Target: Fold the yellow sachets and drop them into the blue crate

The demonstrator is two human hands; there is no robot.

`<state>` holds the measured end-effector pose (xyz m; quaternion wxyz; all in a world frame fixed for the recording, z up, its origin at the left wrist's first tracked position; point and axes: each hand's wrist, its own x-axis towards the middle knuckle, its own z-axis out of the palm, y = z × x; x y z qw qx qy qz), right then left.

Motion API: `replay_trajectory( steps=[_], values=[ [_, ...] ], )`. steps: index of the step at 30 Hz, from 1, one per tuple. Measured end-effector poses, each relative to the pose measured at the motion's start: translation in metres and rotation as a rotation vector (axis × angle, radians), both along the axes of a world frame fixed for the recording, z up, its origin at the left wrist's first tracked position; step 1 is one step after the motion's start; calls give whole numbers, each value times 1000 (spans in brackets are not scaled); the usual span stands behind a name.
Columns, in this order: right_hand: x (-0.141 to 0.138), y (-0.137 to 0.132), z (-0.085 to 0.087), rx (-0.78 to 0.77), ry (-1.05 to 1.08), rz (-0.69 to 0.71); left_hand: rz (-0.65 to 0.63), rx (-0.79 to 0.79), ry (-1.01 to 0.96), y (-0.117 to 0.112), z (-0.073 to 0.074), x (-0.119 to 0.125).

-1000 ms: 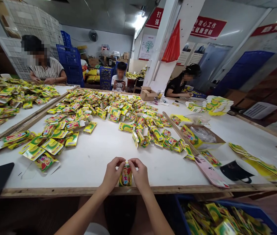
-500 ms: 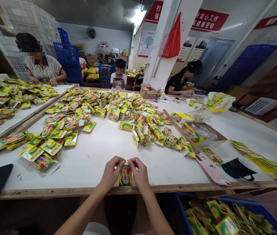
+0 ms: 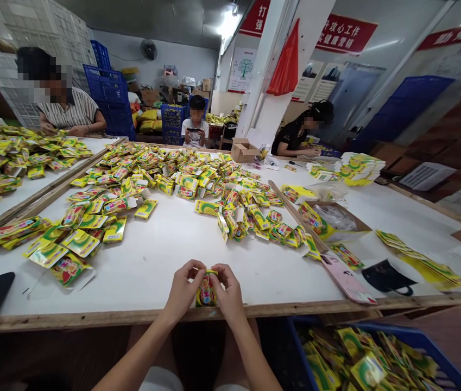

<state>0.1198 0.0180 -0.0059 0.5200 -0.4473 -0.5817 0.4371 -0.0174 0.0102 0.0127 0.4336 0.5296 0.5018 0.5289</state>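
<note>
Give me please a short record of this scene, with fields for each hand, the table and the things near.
left hand: left hand grips the small box from its left side
right hand: right hand grips the same box from its right side
table: white table with wooden edge
behind: heap of yellow boxes
lower right: blue crate holding yellow boxes
others: three people sit at the far side

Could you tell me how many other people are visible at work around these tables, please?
3: striped-shirt person far left, white-shirt person at the back, black-shirt person far right. Others may be hidden.
</note>
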Motion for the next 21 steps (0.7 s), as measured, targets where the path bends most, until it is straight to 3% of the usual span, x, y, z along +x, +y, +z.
replay_trajectory(
  steps=[3,10,14,16,19,21],
  values=[
    [0,0,-1,-18,6,8,5,-1,13,0,-4,0],
    [-3,4,-2,-32,49,69,-117,58,10,-4,-12,-11],
    [5,-3,11,3,-37,32,-162,9,-15,-7,-13,-13],
    [34,-14,29,77,-198,-145,-134,-23,-39,-8,-14,-14],
    [107,-30,64,219,-558,-600,-57,-79,-1,-8,-17,-15],
    [147,-32,82,329,-780,-794,-41,-98,56,-8,-18,-14]
  ],
)
